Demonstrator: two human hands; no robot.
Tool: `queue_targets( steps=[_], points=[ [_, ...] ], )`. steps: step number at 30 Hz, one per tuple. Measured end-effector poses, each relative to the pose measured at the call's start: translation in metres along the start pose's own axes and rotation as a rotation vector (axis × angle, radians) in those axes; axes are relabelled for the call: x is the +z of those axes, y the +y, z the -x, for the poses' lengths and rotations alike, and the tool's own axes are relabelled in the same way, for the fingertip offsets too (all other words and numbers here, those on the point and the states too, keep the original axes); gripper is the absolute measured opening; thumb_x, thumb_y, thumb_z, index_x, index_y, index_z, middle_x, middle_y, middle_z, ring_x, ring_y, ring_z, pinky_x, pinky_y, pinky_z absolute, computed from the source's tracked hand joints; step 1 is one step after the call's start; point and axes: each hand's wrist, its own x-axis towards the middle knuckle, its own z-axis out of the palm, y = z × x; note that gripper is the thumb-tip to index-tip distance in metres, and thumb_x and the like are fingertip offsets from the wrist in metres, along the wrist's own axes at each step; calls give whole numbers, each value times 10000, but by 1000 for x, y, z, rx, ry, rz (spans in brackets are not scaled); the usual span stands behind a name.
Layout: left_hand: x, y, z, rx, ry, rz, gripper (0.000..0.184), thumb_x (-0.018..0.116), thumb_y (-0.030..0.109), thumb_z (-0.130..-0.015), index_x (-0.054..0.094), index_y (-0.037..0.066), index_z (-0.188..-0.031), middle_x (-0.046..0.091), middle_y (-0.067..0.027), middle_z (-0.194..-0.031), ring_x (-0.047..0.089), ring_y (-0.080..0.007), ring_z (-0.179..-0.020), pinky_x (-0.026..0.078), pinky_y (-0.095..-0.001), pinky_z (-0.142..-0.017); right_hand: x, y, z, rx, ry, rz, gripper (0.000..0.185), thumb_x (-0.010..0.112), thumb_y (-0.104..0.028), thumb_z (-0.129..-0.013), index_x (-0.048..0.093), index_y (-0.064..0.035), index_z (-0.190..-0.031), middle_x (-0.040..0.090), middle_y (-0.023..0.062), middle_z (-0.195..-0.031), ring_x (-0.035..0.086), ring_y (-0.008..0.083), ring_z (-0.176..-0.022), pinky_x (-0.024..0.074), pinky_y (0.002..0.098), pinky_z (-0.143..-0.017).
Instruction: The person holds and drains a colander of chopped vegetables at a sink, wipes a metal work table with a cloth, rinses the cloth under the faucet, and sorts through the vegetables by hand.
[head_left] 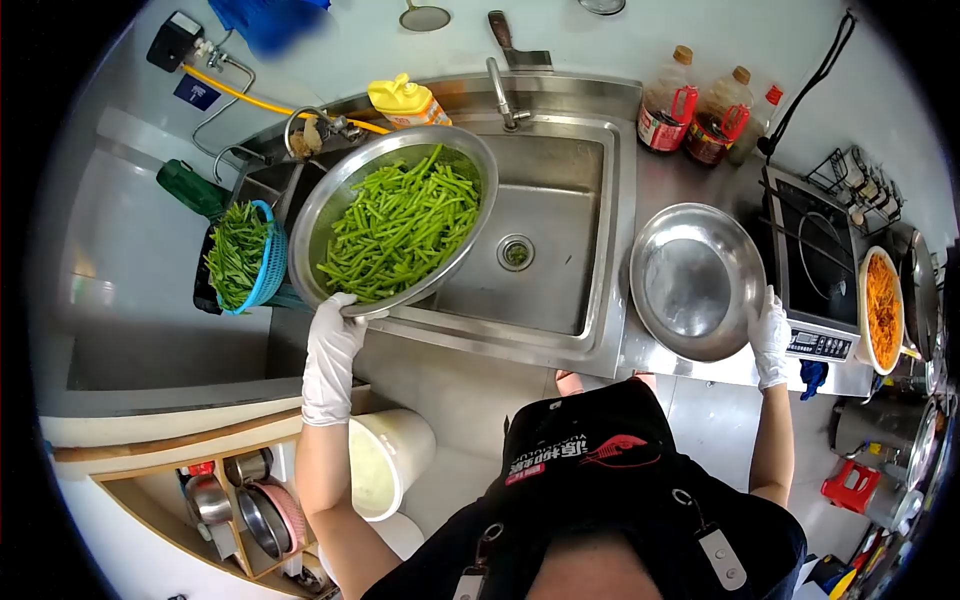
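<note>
My left hand (333,340), in a white glove, grips the near rim of a large steel bowl (484,170). The bowl holds cut green beans (405,225) and sits over the left part of the steel sink (550,315). My right hand (771,338), also gloved, has its fingers closed on the right rim of an empty steel basin (695,280). That basin rests on the counter right of the sink. Both thumbs or fingertips are partly hidden by the rims.
A blue basket (272,262) of leafy greens stands at the left. Sauce bottles (666,105) and a yellow jug (405,100) line the back. An induction cooker (820,250) and a dish of orange shreds (882,310) are at the right. A white bucket (405,450) stands below the sink.
</note>
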Motion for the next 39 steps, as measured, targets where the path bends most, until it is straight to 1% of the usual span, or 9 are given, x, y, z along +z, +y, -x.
queue_targets(
  steps=[14,17,18,21,23,26,30,31,39],
  points=[
    [27,-16,50,97,84,-177,85,547,3,-795,532,52,-862,563,-34,-781,525,-151,-636,435,-266,-496,-12,-69,-2,-304,281,-516,384,607,-178,-829,546,-29,-1178,610,198,-1049,588,318,-988,477,373,-827],
    [26,-28,48,106,85,-237,70,555,24,-790,539,58,-848,566,-29,-767,520,-165,-640,433,-294,-513,-18,-148,10,-255,-150,-1006,478,601,-310,-869,516,23,-1201,644,143,-974,635,163,-783,512,285,-653],
    [23,-30,44,114,47,-207,93,551,14,-788,546,40,-876,573,-45,-775,547,-176,-689,462,-326,-565,-44,-181,16,-65,-685,-1478,556,594,-379,-866,480,19,-1237,626,130,-1036,626,131,-752,503,244,-600],
    [38,-38,69,212,15,-221,130,549,-8,-778,547,13,-906,578,-71,-783,576,-191,-720,485,-336,-622,-38,-257,3,-151,-1034,-1530,745,535,-560,-841,404,25,-1283,499,194,-1229,614,191,-750,500,310,-684],
    [37,-36,93,318,-14,-278,156,554,-44,-755,550,-36,-911,581,-91,-788,592,-215,-711,497,-341,-657,-47,-296,-9,-99,-1120,-1627,463,563,-400,-878,593,27,-1054,626,103,-869,565,165,-715,458,305,-639],
    [26,-34,109,439,-33,-263,114,554,-46,-751,568,-77,-860,590,-93,-771,593,-212,-695,489,-314,-658,-65,-319,2,-118,-686,-1715,190,644,-77,-785,633,43,-932,612,65,-748,513,128,-612,428,289,-583],
    [-3,-62,42,505,-87,-682,206,570,-29,-742,562,-94,-937,611,-135,-829,602,-249,-730,491,-350,-647,-34,-324,-10,-16,-554,-1737,169,614,-31,-755,631,84,-878,571,48,-645,486,131,-542,408,300,-507],
    [31,-70,56,280,-33,-301,232,582,-14,-738,560,-87,-957,613,-122,-799,601,-259,-716,495,-363,-632,-11,-323,-20,-13,-540,-1626,178,616,-33,-750,631,87,-881,581,54,-654,493,130,-542,407,301,-497],
    [10,-110,33,407,-40,-396,249,603,-12,-739,556,-77,-974,593,-122,-821,596,-216,-680,506,-335,-656,-37,-286,2,-126,-428,-1451,245,617,-71,-786,622,33,-1008,619,46,-767,540,125,-636,457,286,-604]
  ],
)
